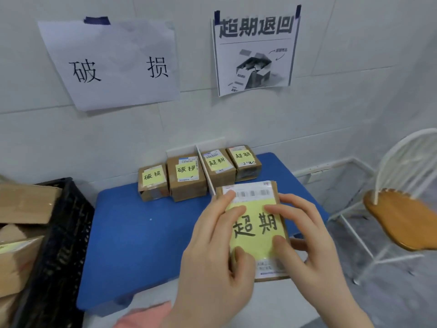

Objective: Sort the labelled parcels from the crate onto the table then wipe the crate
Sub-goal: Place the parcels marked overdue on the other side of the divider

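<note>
Both hands hold one cardboard parcel [256, 235] with a yellow note reading 超期, over the right part of the blue table [137, 233]. My left hand [212, 252] grips its left edge, thumb on the note. My right hand [305, 247] grips its right edge, thumb and fingertips on top. At the table's back stand two parcels marked 破损 [153, 183] [188, 177], and right of a white divider strip [205, 170] two marked 超期 [218, 168] [244, 162]. The black crate [61, 245] at the left holds more boxes [21, 254].
Two paper signs hang on the tiled wall: 破损 [113, 65] on the left, 超期退回 [255, 50] on the right. A white metal chair with a wooden seat [402, 216] stands to the right of the table.
</note>
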